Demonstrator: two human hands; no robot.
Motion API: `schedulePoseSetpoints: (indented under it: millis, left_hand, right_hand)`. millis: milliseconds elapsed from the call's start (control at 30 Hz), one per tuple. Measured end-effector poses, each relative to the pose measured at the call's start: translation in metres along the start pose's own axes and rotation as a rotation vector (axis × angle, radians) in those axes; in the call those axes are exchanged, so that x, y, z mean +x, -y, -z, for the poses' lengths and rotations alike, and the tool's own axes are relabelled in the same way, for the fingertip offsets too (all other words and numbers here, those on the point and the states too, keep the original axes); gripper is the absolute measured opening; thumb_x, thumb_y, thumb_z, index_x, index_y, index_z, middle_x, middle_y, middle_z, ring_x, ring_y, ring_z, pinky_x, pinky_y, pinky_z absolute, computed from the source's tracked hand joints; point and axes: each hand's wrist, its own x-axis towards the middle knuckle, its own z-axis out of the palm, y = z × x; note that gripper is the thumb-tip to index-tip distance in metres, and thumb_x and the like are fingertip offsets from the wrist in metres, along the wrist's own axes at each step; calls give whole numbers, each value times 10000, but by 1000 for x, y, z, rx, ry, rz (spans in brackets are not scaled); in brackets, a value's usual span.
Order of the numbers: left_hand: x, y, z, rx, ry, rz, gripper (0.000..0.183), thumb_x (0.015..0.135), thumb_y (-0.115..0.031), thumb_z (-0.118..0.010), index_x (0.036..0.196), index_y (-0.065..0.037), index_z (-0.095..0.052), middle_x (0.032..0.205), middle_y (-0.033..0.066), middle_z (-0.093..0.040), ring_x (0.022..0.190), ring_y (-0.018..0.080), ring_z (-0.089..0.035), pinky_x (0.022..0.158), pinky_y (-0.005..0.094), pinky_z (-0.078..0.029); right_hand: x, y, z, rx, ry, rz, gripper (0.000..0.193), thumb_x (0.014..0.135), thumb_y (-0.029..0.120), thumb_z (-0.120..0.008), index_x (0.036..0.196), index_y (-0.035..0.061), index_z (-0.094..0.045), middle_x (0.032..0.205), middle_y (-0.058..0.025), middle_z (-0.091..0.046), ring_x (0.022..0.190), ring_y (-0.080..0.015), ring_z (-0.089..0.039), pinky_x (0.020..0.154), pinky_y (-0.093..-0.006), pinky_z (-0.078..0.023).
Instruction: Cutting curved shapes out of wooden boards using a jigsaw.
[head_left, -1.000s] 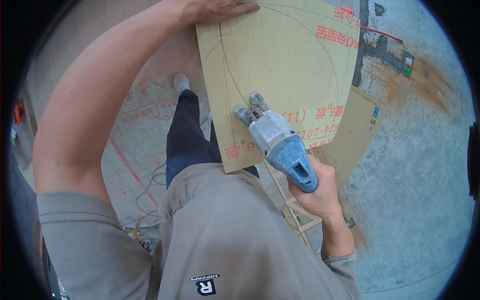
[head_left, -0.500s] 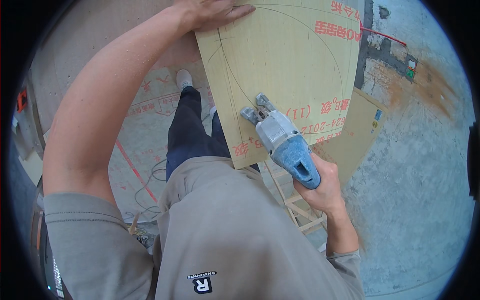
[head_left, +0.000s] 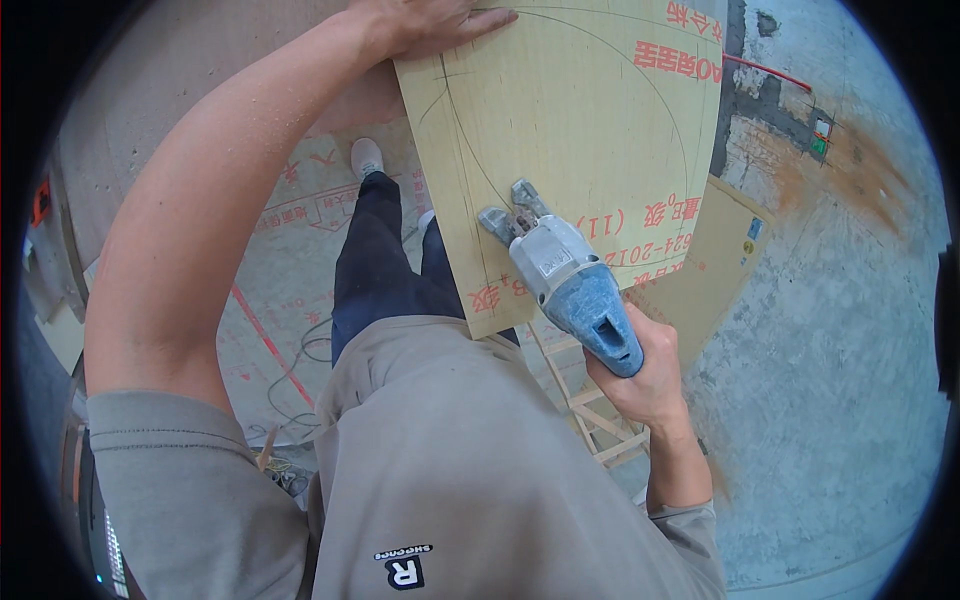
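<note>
A blue and silver jigsaw (head_left: pixel 575 285) rests on a pale yellow plywood board (head_left: pixel 590 120), its forked metal shoe flat on the surface. My right hand (head_left: pixel 640 365) is wrapped round the rear of the tool's body. The shoe's front sits by a curved pencil line near the board's left side; the blade itself is hard to make out. At the far left corner of the board, my left hand (head_left: pixel 430 25) lies with a finger stretched out over the surface, and the picture's upper rim cuts part of it off. Red print and further pencil arcs mark the board.
Below the board stands a wooden ladder-like frame (head_left: pixel 590 400). Another yellowish sheet (head_left: pixel 725 240) lies beneath on the right, over bare concrete floor (head_left: pixel 830 380). A dark cable (head_left: pixel 300 375) loops across the printed floor covering at left. A red conduit (head_left: pixel 770 70) shows at the far right.
The jigsaw's shoe has crept slightly forward and left along the pencil line. The board's far end and my left hand have shifted a little to the right.
</note>
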Motion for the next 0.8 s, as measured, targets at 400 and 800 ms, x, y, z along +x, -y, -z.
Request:
schedulePoseSetpoints:
  millis: [400,800]
  left_hand:
    - [-1,-1,-2,-39,-31,-5,693,1021,-543,-476,1561,-111,-429,1668,97,-359,1583,295,-242,1277,628,-66]
    - [-5,-1,-1,-28,-37,-3,683,1013,-539,-496,1543,-111,-454,1659,104,-374,1574,296,-265,1259,649,-116]
  right_hand:
    - [-1,5,-2,32,3,-26,189,762,-7,-727,941,0,-669,758,-113,-667,668,-223,-651,697,-318,-519]
    - [0,9,-6,39,-12,-34,193,753,-6,-731,934,-2,-664,757,-111,-663,661,-226,-648,682,-325,-516]
